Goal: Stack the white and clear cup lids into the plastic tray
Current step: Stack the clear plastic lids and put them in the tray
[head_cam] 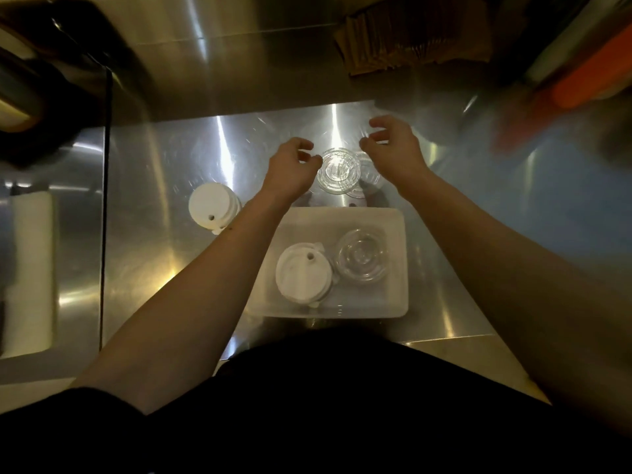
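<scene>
A clear plastic tray (396, 265) lies on the steel counter in front of me. Inside it a stack of white lids (302, 273) sits on the left and a stack of clear lids (362, 256) on the right. Beyond the tray's far edge, loose clear lids (338, 171) rest on the counter. My left hand (290, 169) hovers just left of them and my right hand (393, 148) just right, both with curled fingers apart and nothing held. Another white lid stack (212, 206) stands on the counter left of the tray.
A white box-like object (32, 268) sits at the far left beyond a dark seam. Brown paper sleeves (410, 39) lie at the back, with an orange item (588, 83) at the right. A dark machine (51, 80) fills the back left corner.
</scene>
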